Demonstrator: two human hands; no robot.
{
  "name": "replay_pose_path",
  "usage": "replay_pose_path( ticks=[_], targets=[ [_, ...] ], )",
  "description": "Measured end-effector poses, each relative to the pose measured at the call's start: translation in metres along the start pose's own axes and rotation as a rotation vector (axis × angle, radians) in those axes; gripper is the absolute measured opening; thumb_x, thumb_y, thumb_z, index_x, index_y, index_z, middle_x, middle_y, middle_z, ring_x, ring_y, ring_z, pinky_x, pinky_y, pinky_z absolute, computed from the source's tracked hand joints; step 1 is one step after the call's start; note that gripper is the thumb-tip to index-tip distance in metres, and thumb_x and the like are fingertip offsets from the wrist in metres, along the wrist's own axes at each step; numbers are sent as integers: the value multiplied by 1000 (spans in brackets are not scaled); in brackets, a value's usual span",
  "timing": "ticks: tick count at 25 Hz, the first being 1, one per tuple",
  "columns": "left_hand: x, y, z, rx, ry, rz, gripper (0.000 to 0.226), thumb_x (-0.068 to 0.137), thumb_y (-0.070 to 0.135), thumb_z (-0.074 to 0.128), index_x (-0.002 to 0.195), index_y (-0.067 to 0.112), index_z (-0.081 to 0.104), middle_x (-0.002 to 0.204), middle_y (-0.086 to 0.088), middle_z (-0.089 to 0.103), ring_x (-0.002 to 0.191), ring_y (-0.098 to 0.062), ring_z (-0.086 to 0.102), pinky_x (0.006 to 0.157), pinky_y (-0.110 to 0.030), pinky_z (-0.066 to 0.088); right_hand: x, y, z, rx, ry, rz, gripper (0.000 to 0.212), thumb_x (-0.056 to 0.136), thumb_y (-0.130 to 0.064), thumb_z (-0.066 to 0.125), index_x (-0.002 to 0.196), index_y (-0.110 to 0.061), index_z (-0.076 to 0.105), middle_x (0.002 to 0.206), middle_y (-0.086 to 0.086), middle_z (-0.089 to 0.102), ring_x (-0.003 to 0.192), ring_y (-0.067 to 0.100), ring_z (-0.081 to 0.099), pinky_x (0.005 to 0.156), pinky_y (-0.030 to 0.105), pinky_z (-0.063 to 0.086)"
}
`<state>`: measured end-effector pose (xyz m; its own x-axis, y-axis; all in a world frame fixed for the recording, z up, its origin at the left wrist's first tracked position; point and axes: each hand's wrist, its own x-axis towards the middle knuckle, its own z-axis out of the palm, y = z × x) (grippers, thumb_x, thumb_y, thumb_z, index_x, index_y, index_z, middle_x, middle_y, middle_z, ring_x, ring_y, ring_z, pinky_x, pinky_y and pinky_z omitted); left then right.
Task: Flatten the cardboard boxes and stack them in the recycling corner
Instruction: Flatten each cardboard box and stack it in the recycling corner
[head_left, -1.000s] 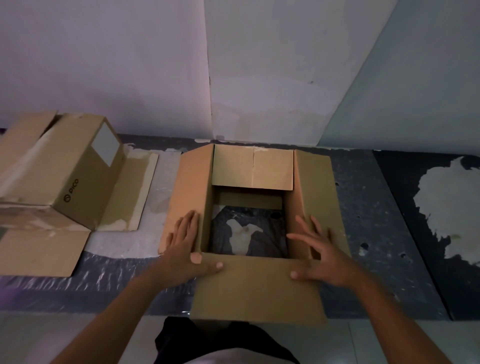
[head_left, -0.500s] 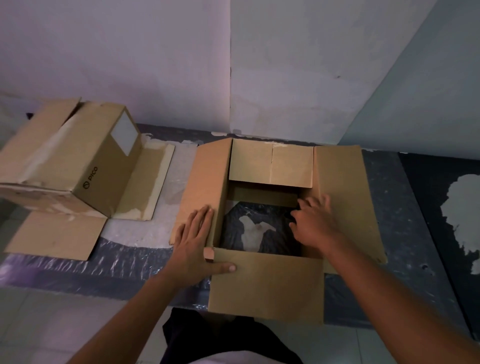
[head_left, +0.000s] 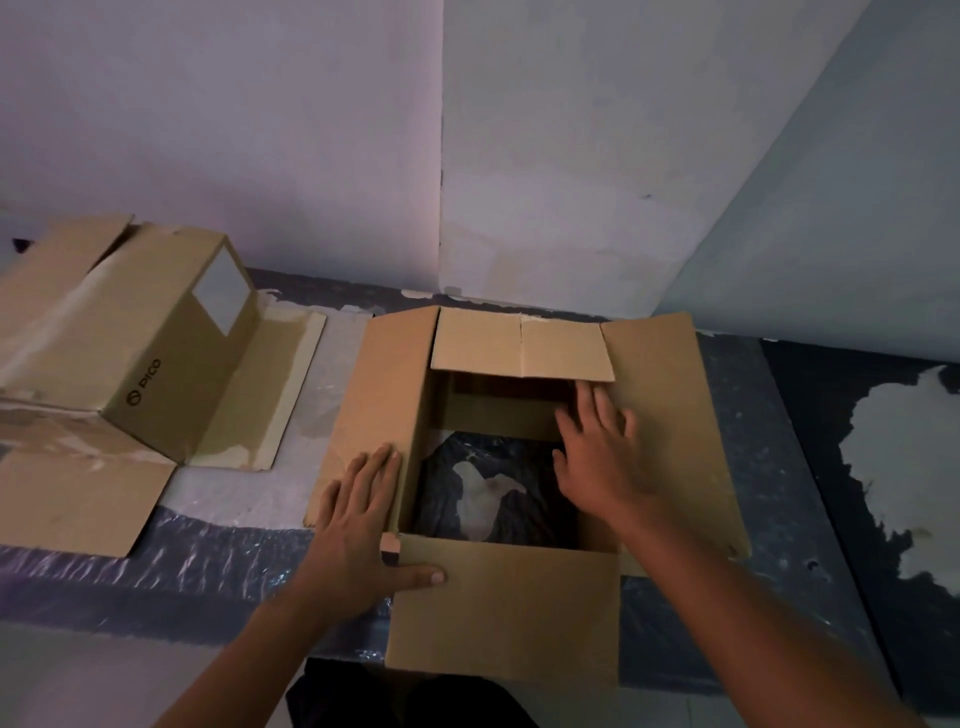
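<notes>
The open cardboard box (head_left: 519, 345) sits on the floor (head_left: 779, 519) near the wall corner, all four flaps spread outward. The left hand (head_left: 358, 525) lies flat and open on its left flap (head_left: 379, 395), with the thumb stretched across the near flap (head_left: 509, 613). The right hand (head_left: 597, 457), fingers straight and holding nothing, reaches into the box's mouth against the inner edge of the right flap (head_left: 670, 415). A second cardboard box (head_left: 156, 364) lies on its side well to the left, apart from both hands.

The word "PICO" beside a round logo is printed on the left cardboard box (head_left: 156, 358).
</notes>
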<state>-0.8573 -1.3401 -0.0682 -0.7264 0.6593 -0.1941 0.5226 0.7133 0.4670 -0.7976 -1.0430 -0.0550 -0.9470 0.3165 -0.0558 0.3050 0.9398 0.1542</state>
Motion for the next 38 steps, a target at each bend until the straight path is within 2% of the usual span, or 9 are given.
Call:
replay_pose_path(
  ticks=[5, 10, 15, 19, 22, 26, 31, 35, 38],
  targets=[
    [0, 0, -1, -3, -17, -3, 135, 54, 93, 47, 149, 25, -20, 154, 13, -30, 142, -13, -30, 116, -41, -15, 48, 22, -19, 164, 88, 87, 79, 88, -37, 55, 153, -18, 14, 161, 8, -11, 148, 32, 6, 113, 57, 17],
    [1, -3, -1, 25, -10, 2, 132, 56, 93, 47, 149, 27, -20, 154, 14, -30, 142, -11, -31, 118, -42, -12, 103, 38, -22, 206, -110, 133, 96, 88, -36, 58, 153, -18, -11, 161, 7, -18, 148, 32, -6, 116, 58, 9],
    [1, -4, 0, 34, -9, -5, 133, 56, 93, 47, 149, 27, -21, 154, 15, -31, 140, -9, -33, 116, -38, -15, 127, 38, -8, 154, -244, 200, 108, 84, -43, 63, 152, -16, -15, 162, 5, -11, 148, 30, -9, 116, 59, 4],
    [2, -3, 0, 3, 6, -5, 131, 57, 90, 52, 150, 28, -16, 155, 15, -27, 142, -9, -30, 116, -38, -14, 136, 38, -8, 132, -316, 201, 108, 80, -50, 64, 154, -15, -7, 162, 1, -8, 148, 29, -10, 115, 60, 5],
    [1, -1, 0, -8, 9, -7, 128, 59, 92, 45, 149, 28, -18, 154, 16, -29, 141, -8, -31, 117, -39, -14, 126, 42, -10, 158, -283, 183, 102, 83, -52, 59, 154, -15, -4, 162, 2, -11, 148, 30, -14, 116, 60, 3],
    [-4, -1, 3, 81, 38, 0, 121, 65, 93, 30, 149, 22, -21, 155, 11, -30, 142, -11, -31, 118, -39, -12, 75, 39, -6, 104, -203, 135, 77, 90, -48, 48, 153, -19, 16, 162, 9, -7, 147, 36, -12, 118, 55, -2],
    [-11, -1, 19, 73, 172, 3, 105, 77, 84, 26, 153, 17, -2, 161, 6, -11, 147, -16, -18, 120, -48, -4, -35, 33, 5, 187, -82, 190, 67, 94, -46, 43, 152, -25, 18, 162, 11, -1, 148, 34, -5, 118, 54, 4],
    [-27, 10, 36, -41, 350, -99, 96, 79, 78, 32, 151, 16, 19, 161, -3, 8, 149, -22, -7, 119, -51, 1, -117, 16, 13, 405, 87, 464, 72, 90, -57, 49, 150, -25, 25, 161, 14, 6, 148, 32, 0, 115, 53, 7],
    [-37, 30, 35, -356, 493, -370, 110, 66, 71, 66, 147, 17, 17, 155, -3, 5, 146, -25, 3, 116, -54, 17, -154, -3, 24, 809, 299, 779, 98, 77, -60, 68, 150, -19, 16, 159, 14, 15, 146, 28, 16, 116, 52, 18]
  ],
)
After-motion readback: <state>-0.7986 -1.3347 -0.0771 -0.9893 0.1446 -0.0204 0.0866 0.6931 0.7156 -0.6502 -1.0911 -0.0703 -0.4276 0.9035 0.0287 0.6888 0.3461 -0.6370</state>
